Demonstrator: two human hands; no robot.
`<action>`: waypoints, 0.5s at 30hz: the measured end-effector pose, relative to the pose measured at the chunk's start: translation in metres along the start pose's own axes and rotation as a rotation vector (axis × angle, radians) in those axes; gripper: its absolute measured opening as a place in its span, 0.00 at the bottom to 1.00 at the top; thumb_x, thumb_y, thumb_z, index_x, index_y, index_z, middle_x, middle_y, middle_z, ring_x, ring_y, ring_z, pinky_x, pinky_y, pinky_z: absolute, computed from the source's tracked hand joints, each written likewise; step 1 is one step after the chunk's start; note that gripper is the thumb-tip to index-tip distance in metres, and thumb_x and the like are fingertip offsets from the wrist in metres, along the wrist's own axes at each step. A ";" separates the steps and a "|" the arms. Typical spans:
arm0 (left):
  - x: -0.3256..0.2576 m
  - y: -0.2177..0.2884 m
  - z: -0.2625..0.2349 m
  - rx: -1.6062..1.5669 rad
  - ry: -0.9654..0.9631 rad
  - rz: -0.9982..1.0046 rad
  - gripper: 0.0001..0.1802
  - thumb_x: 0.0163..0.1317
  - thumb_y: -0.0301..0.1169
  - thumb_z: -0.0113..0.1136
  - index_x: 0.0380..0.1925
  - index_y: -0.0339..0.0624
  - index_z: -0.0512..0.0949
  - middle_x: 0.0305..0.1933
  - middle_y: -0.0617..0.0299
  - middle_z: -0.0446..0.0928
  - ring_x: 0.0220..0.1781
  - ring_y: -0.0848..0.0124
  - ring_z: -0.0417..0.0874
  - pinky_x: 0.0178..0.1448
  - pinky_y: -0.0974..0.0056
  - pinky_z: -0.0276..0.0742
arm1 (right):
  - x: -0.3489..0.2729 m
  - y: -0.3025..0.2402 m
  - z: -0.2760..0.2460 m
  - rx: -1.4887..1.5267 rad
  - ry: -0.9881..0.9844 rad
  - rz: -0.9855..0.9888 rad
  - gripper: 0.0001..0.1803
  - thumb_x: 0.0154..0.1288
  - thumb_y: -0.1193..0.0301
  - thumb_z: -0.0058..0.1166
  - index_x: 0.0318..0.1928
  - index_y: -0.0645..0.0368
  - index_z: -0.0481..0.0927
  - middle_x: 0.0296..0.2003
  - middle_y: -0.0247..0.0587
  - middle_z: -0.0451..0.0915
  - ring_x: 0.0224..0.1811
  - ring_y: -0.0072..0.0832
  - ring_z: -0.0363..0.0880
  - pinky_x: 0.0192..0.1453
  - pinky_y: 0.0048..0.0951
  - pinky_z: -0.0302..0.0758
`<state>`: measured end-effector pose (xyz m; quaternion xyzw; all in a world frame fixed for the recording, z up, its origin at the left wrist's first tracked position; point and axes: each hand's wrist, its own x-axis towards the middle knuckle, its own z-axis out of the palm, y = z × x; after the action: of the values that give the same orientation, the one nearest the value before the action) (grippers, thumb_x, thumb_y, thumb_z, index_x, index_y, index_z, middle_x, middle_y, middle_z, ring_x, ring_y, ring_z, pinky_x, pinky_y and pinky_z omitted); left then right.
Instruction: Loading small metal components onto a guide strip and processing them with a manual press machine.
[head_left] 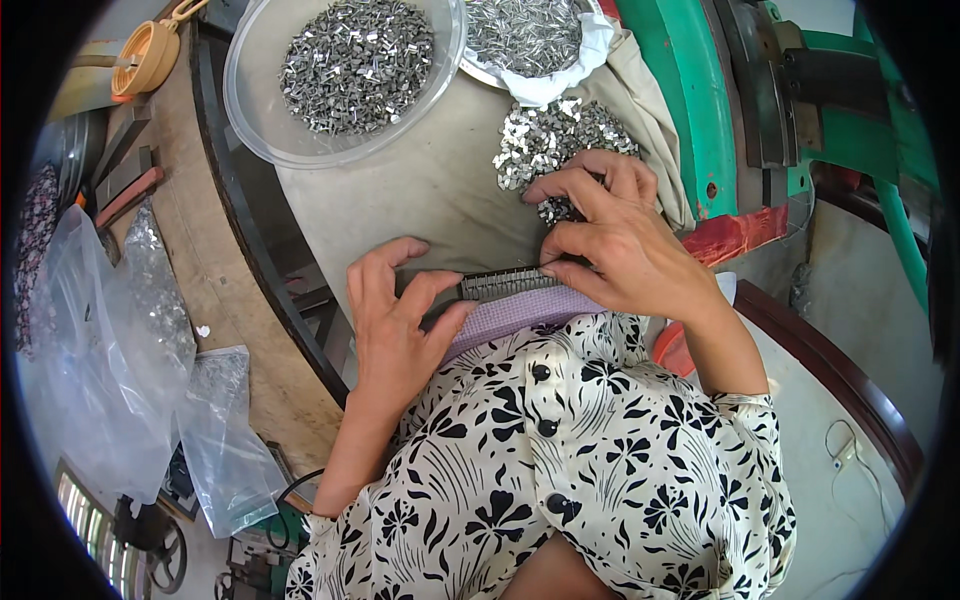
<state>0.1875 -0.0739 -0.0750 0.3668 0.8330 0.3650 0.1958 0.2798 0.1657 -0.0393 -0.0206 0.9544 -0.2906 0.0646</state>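
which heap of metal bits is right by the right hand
The loose heap lying straight on the cloth; the right hand rests on its near edge. The other two heaps sit in bowls farther away.

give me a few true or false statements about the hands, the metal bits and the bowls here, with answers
1. The left hand steadies a dark narrow strip lined with small metal pieces. True.
2. The right hand is lifted clear of that strip. False: its fingers pinch at the strip's right end.
3. A loose heap of shiny metal clips lies on the beige cloth just beyond the right hand. True.
4. The clear round plastic bowl is empty. False: it holds a pile of small grey metal pieces.
5. The clear plastic bags lie to the person's right. False: they lie to the left.
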 end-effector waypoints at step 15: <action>0.003 -0.001 -0.001 0.071 0.009 0.081 0.17 0.42 0.30 0.76 0.35 0.44 0.84 0.52 0.54 0.74 0.55 0.54 0.72 0.56 0.55 0.68 | -0.062 0.003 0.020 -0.109 0.257 0.189 0.19 0.41 0.59 0.74 0.37 0.47 0.90 0.55 0.32 0.78 0.58 0.41 0.65 0.63 0.42 0.55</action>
<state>0.1839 -0.0726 -0.0752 0.4055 0.8307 0.3443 0.1641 0.3439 0.1615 -0.0505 0.1029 0.9669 -0.2311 -0.0322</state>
